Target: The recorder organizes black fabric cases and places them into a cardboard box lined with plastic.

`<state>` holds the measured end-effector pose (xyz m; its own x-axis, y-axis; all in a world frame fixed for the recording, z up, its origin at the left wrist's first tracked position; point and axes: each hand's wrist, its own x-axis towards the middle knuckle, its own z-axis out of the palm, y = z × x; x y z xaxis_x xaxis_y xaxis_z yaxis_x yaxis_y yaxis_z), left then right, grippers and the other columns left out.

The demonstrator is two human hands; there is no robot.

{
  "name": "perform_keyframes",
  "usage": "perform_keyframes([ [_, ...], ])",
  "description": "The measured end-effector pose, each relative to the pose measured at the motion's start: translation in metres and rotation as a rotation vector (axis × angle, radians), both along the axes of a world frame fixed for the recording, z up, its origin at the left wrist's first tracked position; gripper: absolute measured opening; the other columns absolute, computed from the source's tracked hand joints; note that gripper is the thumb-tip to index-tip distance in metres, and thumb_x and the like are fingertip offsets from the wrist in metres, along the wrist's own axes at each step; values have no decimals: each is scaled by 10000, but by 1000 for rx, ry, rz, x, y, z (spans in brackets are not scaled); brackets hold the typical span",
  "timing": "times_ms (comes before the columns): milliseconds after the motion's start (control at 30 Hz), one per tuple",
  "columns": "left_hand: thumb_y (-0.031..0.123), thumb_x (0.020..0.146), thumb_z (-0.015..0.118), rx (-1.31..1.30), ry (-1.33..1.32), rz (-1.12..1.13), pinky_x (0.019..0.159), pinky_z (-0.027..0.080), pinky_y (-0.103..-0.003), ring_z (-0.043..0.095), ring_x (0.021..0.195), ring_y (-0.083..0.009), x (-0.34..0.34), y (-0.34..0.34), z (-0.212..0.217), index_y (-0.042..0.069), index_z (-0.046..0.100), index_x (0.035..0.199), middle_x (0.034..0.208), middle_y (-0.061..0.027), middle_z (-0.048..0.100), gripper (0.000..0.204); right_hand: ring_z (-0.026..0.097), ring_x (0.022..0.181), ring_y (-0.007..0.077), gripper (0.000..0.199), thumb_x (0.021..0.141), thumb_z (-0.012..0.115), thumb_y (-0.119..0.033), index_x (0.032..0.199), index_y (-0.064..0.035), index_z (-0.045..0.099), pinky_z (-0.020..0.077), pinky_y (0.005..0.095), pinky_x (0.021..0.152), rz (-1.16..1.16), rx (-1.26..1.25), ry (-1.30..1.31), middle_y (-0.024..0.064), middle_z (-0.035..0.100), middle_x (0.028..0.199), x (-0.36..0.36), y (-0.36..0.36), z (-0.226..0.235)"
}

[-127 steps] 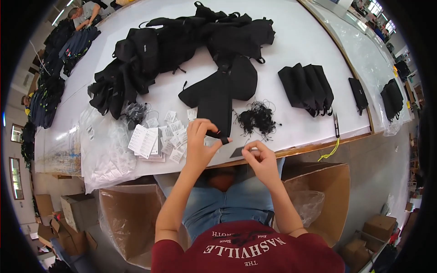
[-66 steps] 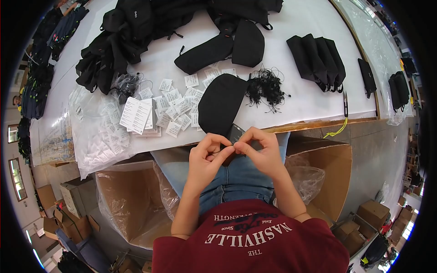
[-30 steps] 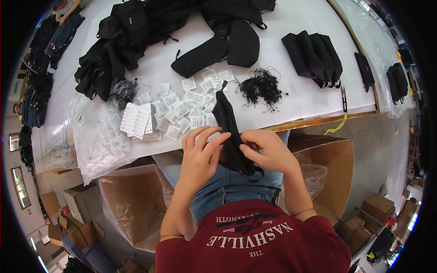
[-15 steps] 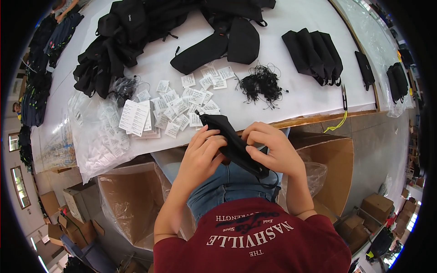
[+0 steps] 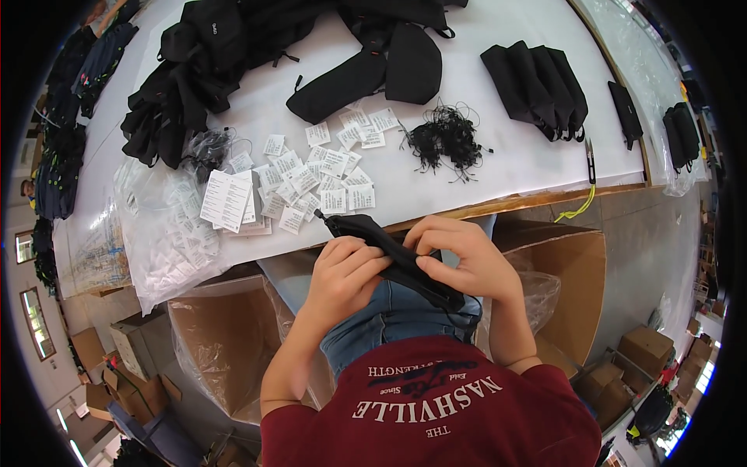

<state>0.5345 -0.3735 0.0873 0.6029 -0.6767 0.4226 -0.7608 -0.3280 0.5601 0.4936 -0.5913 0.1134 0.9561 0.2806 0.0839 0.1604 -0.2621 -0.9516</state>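
Note:
A narrow black fabric pouch [image 5: 419, 285] lies slantwise between my hands, in front of the table edge and above my lap. My left hand [image 5: 345, 274] grips its left side, fingers curled over the top. Thumb and fingers of my right hand [image 5: 461, 254] pinch the upper edge of the pouch near its middle. A small black tab sticks out at its far left end, and a thin dark cord loops from its near right end. What lies under my fingertips is hidden.
Loose white labels [image 5: 301, 177] lie on the white table [image 5: 537, 167], beside a tangle of black strings [image 5: 445, 142]. Black bags [image 5: 226, 47] are heaped behind. Folded black pouches [image 5: 537, 89] and a cutter [image 5: 591, 163] lie right. Cardboard boxes [image 5: 223, 342] stand below.
The pouch has tilted flatter and shifted slightly left and nearer, its far left end now lower in view. Both hands keep their hold; the right fingers have moved slightly along the edge.

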Motion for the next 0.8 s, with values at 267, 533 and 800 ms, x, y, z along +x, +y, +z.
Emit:
perform_keyframes([
  [267, -7, 561, 657, 248, 228, -178, 820, 451, -386, 556, 928, -285, -8, 5, 22, 42, 600, 863, 1021, -88, 582, 311, 583, 761, 248, 80, 769, 631, -71, 775, -28, 563, 457, 327, 679, -105, -362, -133, 64, 608, 896, 8, -6, 2],
  [533, 46, 599, 700, 469, 360, -227, 966, 338, -507, 380, 1209, -404, -17, 3, 33, 32, 556, 850, 1376, -174, 379, 290, 604, 784, 213, 111, 829, 620, -129, 895, -39, 627, 466, 312, 707, -62, -197, -78, 60, 620, 897, 13, 1, -12],
  [800, 145, 705, 738, 391, 279, -28, 1056, 190, -562, 230, 1335, -469, -6, 11, 34, 72, 574, 845, 1452, -197, 308, 228, 532, 1089, 184, 626, 766, 728, -284, 1285, -40, 477, 399, 331, 962, -20, 159, 245, 111, 587, 1139, 3, -25, -54],
])
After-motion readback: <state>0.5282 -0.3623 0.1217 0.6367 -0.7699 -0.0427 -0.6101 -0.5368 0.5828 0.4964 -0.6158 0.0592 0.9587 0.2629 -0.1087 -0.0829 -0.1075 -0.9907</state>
